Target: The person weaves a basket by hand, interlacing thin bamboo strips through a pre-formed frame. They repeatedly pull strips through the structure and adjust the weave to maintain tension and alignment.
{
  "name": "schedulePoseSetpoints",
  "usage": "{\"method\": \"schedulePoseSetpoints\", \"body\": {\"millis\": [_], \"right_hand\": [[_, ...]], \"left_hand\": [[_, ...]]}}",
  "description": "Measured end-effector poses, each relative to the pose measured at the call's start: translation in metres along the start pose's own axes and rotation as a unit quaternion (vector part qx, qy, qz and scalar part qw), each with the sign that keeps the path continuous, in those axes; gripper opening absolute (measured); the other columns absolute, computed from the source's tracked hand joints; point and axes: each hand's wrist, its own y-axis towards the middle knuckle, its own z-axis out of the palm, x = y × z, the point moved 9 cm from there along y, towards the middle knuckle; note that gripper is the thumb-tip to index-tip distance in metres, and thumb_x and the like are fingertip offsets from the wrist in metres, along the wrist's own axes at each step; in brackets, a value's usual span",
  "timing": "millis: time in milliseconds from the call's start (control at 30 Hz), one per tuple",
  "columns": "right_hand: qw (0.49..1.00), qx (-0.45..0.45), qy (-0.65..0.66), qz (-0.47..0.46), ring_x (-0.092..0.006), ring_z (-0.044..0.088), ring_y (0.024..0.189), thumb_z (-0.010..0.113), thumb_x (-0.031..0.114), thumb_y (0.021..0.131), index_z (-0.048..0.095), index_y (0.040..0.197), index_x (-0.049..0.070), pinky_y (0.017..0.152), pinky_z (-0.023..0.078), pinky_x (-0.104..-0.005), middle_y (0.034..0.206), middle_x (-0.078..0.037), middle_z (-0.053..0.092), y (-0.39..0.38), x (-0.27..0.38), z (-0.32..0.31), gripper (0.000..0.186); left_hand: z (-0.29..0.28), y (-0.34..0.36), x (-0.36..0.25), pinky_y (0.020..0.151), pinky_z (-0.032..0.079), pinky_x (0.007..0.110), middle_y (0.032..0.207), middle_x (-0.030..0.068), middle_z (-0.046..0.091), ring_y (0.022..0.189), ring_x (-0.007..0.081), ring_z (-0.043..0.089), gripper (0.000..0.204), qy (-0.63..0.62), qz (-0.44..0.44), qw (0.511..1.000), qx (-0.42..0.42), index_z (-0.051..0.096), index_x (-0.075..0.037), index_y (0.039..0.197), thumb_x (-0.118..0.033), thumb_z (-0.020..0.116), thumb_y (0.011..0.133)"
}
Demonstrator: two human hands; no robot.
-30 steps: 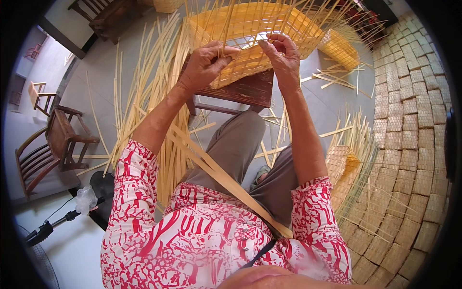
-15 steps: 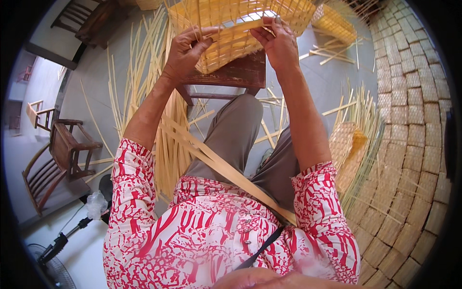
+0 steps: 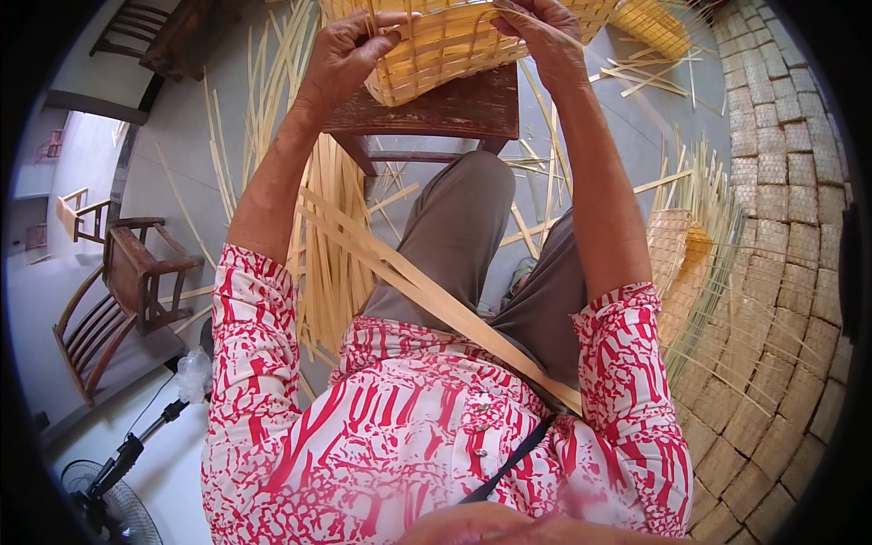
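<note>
A yellow woven bamboo basket (image 3: 454,50) with loose strip ends rests on a dark wooden stool (image 3: 427,113) in front of me, cut off by the top edge. My left hand (image 3: 354,50) is closed on upright strips at the basket's left end, thumb and fingers pressed together. My right hand (image 3: 540,41) pinches a thin strip along the basket's near side, toward the right. Pale flat strips (image 3: 427,300) lie diagonally across my lap and over a long bundle (image 3: 331,254) beside my left leg.
Wooden chairs (image 3: 136,272) stand at left, above a fan (image 3: 100,490). Another yellow basket (image 3: 649,27) lies at back right among scattered strips. An unfinished basket (image 3: 681,272) with long strands is by my right side. Stacked woven pieces (image 3: 786,263) cover the far right.
The basket and both hands appear higher in the picture as the view has shifted. My right hand has moved rightward, and its fingers have changed position on the strip.
</note>
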Motion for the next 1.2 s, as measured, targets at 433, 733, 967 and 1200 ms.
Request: {"method": "schedulePoseSetpoints", "body": {"millis": [433, 733, 967, 1200], "right_hand": [[0.881, -0.054, -0.413, -0.223, -0.0167, 0.064, 0.077, 0.069, 0.015, 0.092, 0.067, 0.093, 0.004, 0.068, 0.051, -0.0317, 0.087, -0.008, 0.067, -0.027, 0.043, 0.020, 0.011], [0.966, -0.098, -0.197, -0.136, -0.0074, 0.061, 0.066, 0.077, 0.019, 0.089, 0.071, 0.092, 0.006, 0.059, 0.050, -0.0268, 0.073, 0.000, 0.068, -0.020, 0.032, -0.008, 0.015], [0.853, -0.043, -0.487, -0.185, -0.0329, 0.072, 0.072, 0.065, 0.023, 0.096, 0.065, 0.118, 0.014, 0.065, 0.055, -0.0440, 0.073, -0.013, 0.071, -0.046, 0.052, 0.010, 0.024], [0.848, -0.002, -0.499, -0.181, -0.0398, 0.070, 0.076, 0.061, 0.029, 0.098, 0.064, 0.118, 0.022, 0.065, 0.053, -0.0497, 0.076, -0.016, 0.071, -0.045, 0.056, 0.029, 0.021]], "left_hand": [[-0.001, 0.002, -0.003, 0.082, 0.053, 0.024, 0.098, 0.0017, 0.075, 0.091, 0.0070, 0.066, 0.023, 0.060, -0.001, 0.998, 0.000, 0.074, -0.007, 0.117, -0.008, 0.066, 0.096], [-0.024, -0.010, -0.001, 0.066, 0.043, 0.020, 0.080, -0.0080, 0.051, 0.072, 0.0023, 0.049, 0.029, 0.012, 0.009, 1.000, -0.021, 0.070, -0.007, 0.123, -0.007, 0.069, 0.095], [-0.078, -0.024, 0.017, 0.066, 0.045, 0.019, 0.080, -0.0087, 0.055, 0.072, 0.0023, 0.053, 0.030, -0.008, 0.024, 0.997, -0.075, 0.071, -0.008, 0.119, -0.004, 0.072, 0.089], [-0.091, -0.036, 0.014, 0.069, 0.044, 0.018, 0.083, -0.0079, 0.052, 0.074, 0.0020, 0.051, 0.033, -0.006, 0.033, 0.995, -0.096, 0.071, -0.008, 0.118, 0.002, 0.065, 0.088]]}}
